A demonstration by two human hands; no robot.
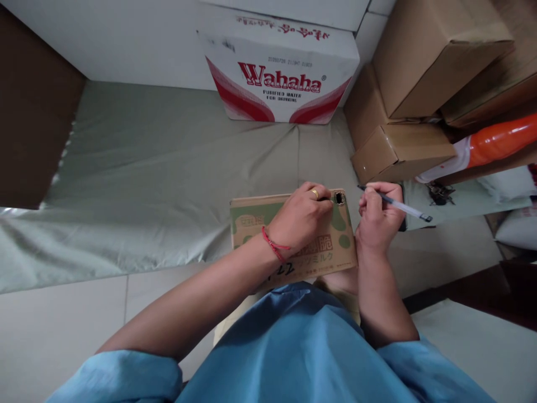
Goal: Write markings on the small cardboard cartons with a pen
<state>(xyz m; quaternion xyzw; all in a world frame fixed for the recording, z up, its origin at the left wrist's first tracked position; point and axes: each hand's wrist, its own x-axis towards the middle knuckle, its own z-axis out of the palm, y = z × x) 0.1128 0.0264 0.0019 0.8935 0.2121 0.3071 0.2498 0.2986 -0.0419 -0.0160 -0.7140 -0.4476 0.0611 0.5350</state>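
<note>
A small cardboard box (251, 215) with green patches and printed characters rests tilted against my lap. My left hand (300, 215), wearing a gold ring and a red string bracelet, lies over its upper side with the fingers curled against it; the fingertips and thumb are mostly hidden. Close to those fingers, a dark ragged hole (339, 197) shows in the box's upper right corner. To the right of the box, my right hand (380, 215) is closed around a pen (405, 208), its dark tip pointing left toward the box. Behind that hand a dark edge of something shows, too little to name.
A white and red Wahaha water carton (285, 73) stands at the back on a pale green cloth (168, 151). Brown cartons (419, 61) are stacked at the right, beside an orange-and-white plastic roll (499, 143) and keys (441, 193). A dark brown panel (33, 106) is at left.
</note>
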